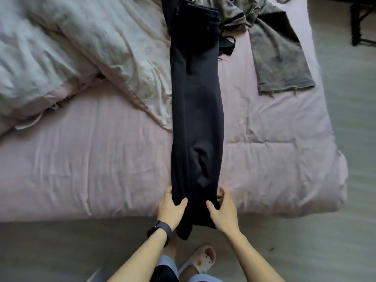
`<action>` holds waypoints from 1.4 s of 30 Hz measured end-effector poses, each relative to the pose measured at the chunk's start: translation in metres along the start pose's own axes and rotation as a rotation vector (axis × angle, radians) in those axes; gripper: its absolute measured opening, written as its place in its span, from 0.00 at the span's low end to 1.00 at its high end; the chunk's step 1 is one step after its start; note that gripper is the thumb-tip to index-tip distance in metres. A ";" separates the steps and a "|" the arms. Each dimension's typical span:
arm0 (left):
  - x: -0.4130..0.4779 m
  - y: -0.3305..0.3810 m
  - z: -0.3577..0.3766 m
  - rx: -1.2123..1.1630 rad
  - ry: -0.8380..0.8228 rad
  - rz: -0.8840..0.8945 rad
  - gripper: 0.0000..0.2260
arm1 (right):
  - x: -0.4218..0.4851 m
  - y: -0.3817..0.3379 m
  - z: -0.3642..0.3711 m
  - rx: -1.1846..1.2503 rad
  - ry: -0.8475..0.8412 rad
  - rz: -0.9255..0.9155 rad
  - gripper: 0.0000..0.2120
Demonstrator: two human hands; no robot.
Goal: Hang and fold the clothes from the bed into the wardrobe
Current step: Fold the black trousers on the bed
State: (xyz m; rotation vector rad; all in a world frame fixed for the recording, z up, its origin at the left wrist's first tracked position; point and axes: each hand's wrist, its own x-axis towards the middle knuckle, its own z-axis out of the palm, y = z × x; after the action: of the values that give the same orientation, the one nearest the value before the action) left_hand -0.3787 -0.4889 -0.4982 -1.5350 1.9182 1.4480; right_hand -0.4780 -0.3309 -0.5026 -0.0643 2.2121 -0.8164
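Observation:
A pair of black sweatpants [195, 110] lies stretched lengthwise on the pink bed [91, 169], legs folded one over the other, waistband at the far end, cuffs hanging over the near edge. My left hand [171, 206] grips the left side of the leg ends, thumb on top. My right hand [222, 210] grips the right side the same way. Grey-green washed trousers [278, 58] lie at the far right of the bed. A small black strappy garment [226, 45] sits between them.
A rumpled white and pink duvet [67, 58] fills the far left of the bed. The grey floor [335, 241] runs along the near and right sides. My slippered foot [200, 259] stands by the bed edge. Dark furniture legs [362, 23] show at the top right.

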 end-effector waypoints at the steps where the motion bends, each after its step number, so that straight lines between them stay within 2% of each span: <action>1: -0.010 -0.007 0.004 -0.023 0.002 -0.009 0.20 | -0.005 0.010 0.000 0.002 -0.055 0.028 0.23; 3: -0.015 -0.010 0.008 0.023 0.011 0.007 0.25 | -0.005 0.018 -0.001 -0.033 -0.171 0.058 0.16; 5: -0.018 -0.011 0.013 0.216 0.054 0.044 0.30 | -0.010 0.028 -0.002 -0.056 -0.212 0.040 0.13; 7: -0.018 -0.014 0.013 0.344 0.083 0.060 0.25 | -0.012 0.036 -0.001 -0.064 -0.146 0.008 0.09; 10: -0.019 -0.027 0.005 0.140 0.059 0.064 0.10 | -0.018 0.049 -0.001 0.051 0.031 0.046 0.11; 14: -0.024 -0.052 -0.012 0.033 0.110 0.016 0.10 | -0.026 0.075 0.000 0.033 0.135 0.140 0.05; 18: -0.036 -0.082 -0.013 0.049 0.097 -0.021 0.10 | -0.034 0.089 0.007 0.009 0.130 0.105 0.19; 22: -0.039 -0.088 0.007 0.143 0.078 0.130 0.09 | -0.033 0.093 0.013 -0.010 0.086 0.039 0.21; 24: -0.036 -0.087 0.021 0.214 0.050 0.153 0.15 | -0.029 0.093 0.016 -0.041 0.082 0.033 0.20; 26: -0.026 -0.085 0.031 0.272 0.021 0.110 0.22 | -0.023 0.093 0.018 -0.065 0.093 0.017 0.14; 29: -0.013 -0.084 0.036 0.325 0.076 0.139 0.17 | -0.017 0.093 0.018 -0.062 0.118 -0.004 0.07; 33: -0.014 -0.100 0.029 0.203 0.129 0.111 0.09 | -0.020 0.105 0.010 -0.026 0.217 0.027 0.06; 35: -0.013 -0.103 0.026 0.138 0.072 0.082 0.06 | -0.018 0.108 0.009 -0.008 0.163 0.061 0.07; 37: -0.011 -0.101 0.024 0.073 0.045 0.074 0.09 | -0.015 0.107 0.011 0.017 0.074 0.085 0.13; 39: -0.011 -0.098 0.029 0.029 0.056 0.057 0.14 | -0.010 0.107 0.014 0.016 0.054 0.100 0.22; 40: -0.010 -0.098 0.032 0.007 0.069 0.041 0.15 | -0.007 0.107 0.016 0.005 0.057 0.105 0.24; 42: -0.011 -0.100 0.039 -0.015 0.077 0.027 0.15 | -0.006 0.110 0.020 -0.034 0.031 0.116 0.21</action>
State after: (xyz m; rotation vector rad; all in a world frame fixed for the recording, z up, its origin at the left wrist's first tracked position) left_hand -0.3025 -0.4431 -0.5593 -1.5990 1.9834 1.4379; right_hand -0.4377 -0.2524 -0.5718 0.0607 2.2365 -0.7205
